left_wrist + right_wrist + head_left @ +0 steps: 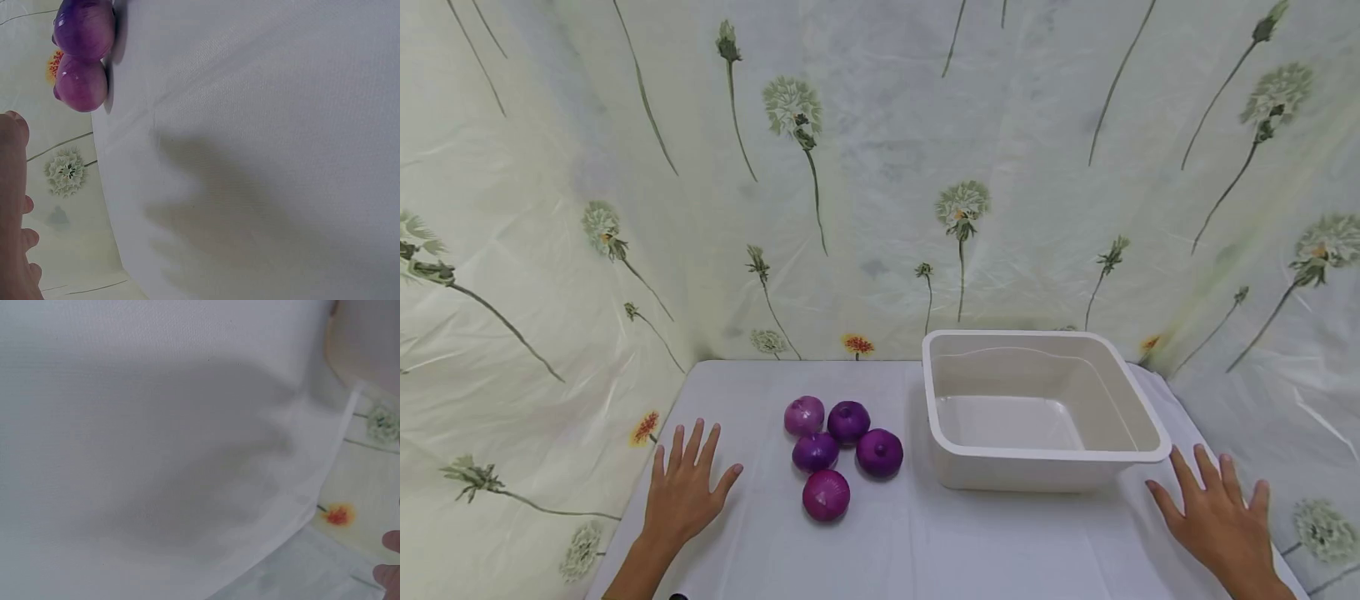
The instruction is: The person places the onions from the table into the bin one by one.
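Note:
Several purple onions (816, 452) lie in a loose cluster left of the middle of the table; two onions (82, 84) also show at the top left of the left wrist view. My left hand (683, 493) is left of the onions, fingers straight and spread, holding nothing. A white rectangular plastic tub (1030, 477) stands right of the onions, and its visible inside holds nothing. Beside its front right corner is my right hand (1219, 521), fingers spread and nothing in it. Both hands appear above the table, casting shadows in the wrist views.
A white cloth covers the table (1000, 550). Curtain-like sheeting (880, 158) with a dandelion print hangs behind the table and along both sides. A small dark object (678, 597) shows at the bottom edge near the left forearm.

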A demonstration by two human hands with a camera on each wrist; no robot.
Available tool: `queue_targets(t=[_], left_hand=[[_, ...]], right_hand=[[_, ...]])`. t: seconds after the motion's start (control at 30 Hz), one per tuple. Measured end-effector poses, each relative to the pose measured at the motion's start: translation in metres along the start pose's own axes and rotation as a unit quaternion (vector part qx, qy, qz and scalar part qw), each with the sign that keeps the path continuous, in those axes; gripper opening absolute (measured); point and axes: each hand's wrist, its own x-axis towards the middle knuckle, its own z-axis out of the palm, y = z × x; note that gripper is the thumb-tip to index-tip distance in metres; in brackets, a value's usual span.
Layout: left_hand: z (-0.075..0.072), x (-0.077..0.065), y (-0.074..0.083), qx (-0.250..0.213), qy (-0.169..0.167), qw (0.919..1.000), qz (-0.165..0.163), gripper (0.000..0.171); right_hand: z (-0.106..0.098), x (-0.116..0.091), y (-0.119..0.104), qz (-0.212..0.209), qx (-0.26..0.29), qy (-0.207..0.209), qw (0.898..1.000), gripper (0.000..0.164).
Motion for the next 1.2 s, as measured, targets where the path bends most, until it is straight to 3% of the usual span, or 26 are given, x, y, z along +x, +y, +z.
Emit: queue_targets(t=[0.73,1.07,1.2], left_hand=[[0.003,-0.001,0.005,-0.01,-0.011,0.9999,-0.005,0.076],[0.007,-0.002,0.013,-0.017,0.017,0.9996,0.016,0.067],[0.008,-0.003,0.015,-0.022,0.032,0.9989,0.026,0.065]], right_hand=[[-0.003,0.002,0.004,-0.004,0.011,0.023,1.0,0.078],[-0.009,0.003,0.003,-0.022,0.001,0.06,0.998,0.076],[-0.014,0.004,0.002,-0.032,0.003,0.094,0.995,0.072]])
